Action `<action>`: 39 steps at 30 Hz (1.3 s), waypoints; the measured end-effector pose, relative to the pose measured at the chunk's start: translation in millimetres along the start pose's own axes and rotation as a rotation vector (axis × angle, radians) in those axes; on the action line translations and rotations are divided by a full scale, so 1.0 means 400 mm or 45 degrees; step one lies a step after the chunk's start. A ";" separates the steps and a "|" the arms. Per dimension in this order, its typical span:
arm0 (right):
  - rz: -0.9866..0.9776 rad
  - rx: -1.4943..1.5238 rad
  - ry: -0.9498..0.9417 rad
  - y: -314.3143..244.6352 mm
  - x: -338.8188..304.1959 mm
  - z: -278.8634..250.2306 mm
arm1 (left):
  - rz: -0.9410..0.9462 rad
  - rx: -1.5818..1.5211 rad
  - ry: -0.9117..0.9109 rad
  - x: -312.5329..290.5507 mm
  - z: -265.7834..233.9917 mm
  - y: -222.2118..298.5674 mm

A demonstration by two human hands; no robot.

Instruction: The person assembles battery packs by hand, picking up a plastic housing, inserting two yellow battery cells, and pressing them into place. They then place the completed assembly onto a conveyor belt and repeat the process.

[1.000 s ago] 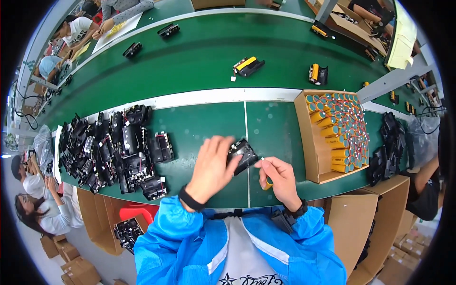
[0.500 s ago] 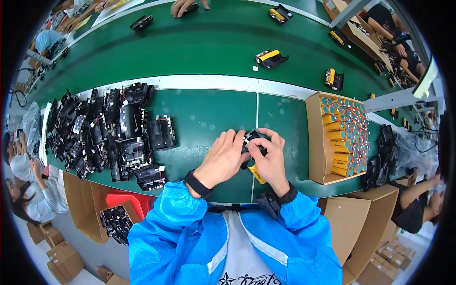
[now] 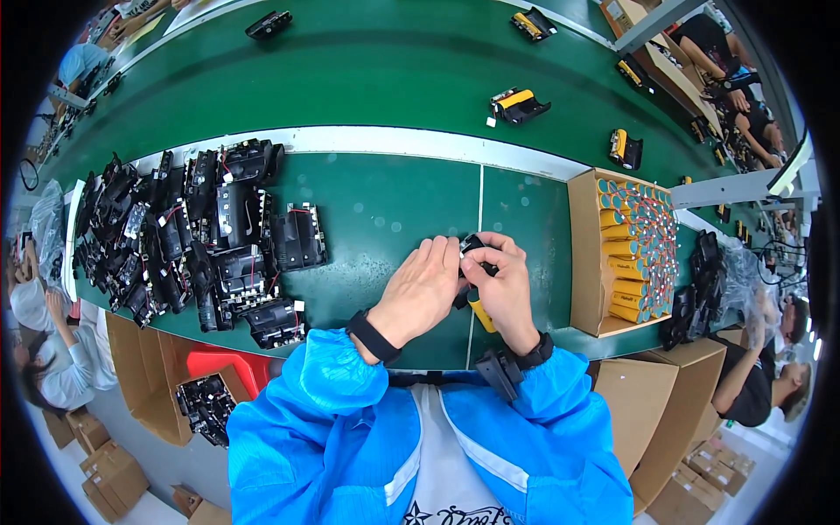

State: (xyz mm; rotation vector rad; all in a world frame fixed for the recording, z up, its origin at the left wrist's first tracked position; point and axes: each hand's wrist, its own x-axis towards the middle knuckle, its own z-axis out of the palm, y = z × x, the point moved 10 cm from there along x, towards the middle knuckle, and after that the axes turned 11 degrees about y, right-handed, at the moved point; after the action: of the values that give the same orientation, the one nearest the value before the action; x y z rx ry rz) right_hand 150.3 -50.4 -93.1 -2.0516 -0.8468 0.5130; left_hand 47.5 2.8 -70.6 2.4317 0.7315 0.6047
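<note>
The black housing (image 3: 472, 241) is between the two hands, above the near middle part of the green worktop (image 3: 376, 219), and it is mostly hidden by the fingers, so only its far end and a small dark piece at its near side can be seen. The left hand (image 3: 418, 284) holds it from the left, with the fingers straight, close together and laid over it; its thumb is not visible. The right hand (image 3: 503, 284) comes from the right, with bent fingers, and its thumb and index finger make a narrow grip at the far end of the housing. A yellow cell (image 3: 481, 315) shows under the right hand, at its left side, tilted and near to the housing; I cannot tell if the hand grips it or if it rests on the worktop. Well to the left lies a pile of black housings (image 3: 179, 236). To the right, apart from the hands, stands an open cardboard box (image 3: 586, 262), full of yellow cells (image 3: 626, 271) with thin wires. Beyond the white rail (image 3: 376, 140), an assembled housing (image 3: 522, 105) with a yellow cell lies on the far green surface (image 3: 385, 79).
</note>
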 end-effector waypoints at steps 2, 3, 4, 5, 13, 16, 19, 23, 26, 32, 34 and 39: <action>0.031 0.013 -0.023 0.006 0.011 0.002 | 0.004 0.003 -0.020 0.002 0.004 0.003; 0.058 0.025 -0.052 0.011 0.015 0.006 | 0.002 0.007 -0.037 0.002 0.007 0.004; 0.086 0.036 -0.080 0.016 0.018 0.010 | 0.000 0.011 -0.053 0.003 0.010 0.005; 0.088 0.032 -0.073 0.019 0.023 0.007 | 0.006 0.005 -0.055 0.004 0.010 0.005; -0.227 -0.046 0.091 -0.037 -0.049 -0.052 | -0.026 -0.028 0.023 0.003 -0.022 0.001; 0.103 0.028 0.041 0.004 -0.130 -0.088 | -0.048 -0.038 0.013 0.002 -0.020 0.001; 0.297 0.035 -0.062 0.032 -0.131 -0.080 | -0.055 -0.029 0.024 0.002 -0.018 -0.003; -0.113 -0.298 -0.108 -0.005 -0.124 -0.095 | -0.058 -0.003 0.039 -0.001 -0.017 0.000; -0.436 -0.596 0.010 -0.057 -0.120 -0.107 | -0.092 0.013 0.036 -0.005 -0.014 -0.001; -0.387 -0.304 0.417 -0.039 -0.096 -0.138 | -0.202 0.111 0.062 -0.010 0.003 -0.002; -0.434 -0.273 0.430 -0.054 -0.105 -0.128 | -0.219 0.125 0.069 -0.009 0.011 -0.001; -0.507 -0.287 0.425 -0.060 -0.119 -0.122 | -0.241 0.173 0.104 -0.005 0.013 -0.008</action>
State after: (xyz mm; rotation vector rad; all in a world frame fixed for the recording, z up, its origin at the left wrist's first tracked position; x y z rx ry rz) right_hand 138.3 -101.5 -43.4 -2.0161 -1.1062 -0.1462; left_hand 47.8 2.1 -76.9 2.4344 1.0539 0.5988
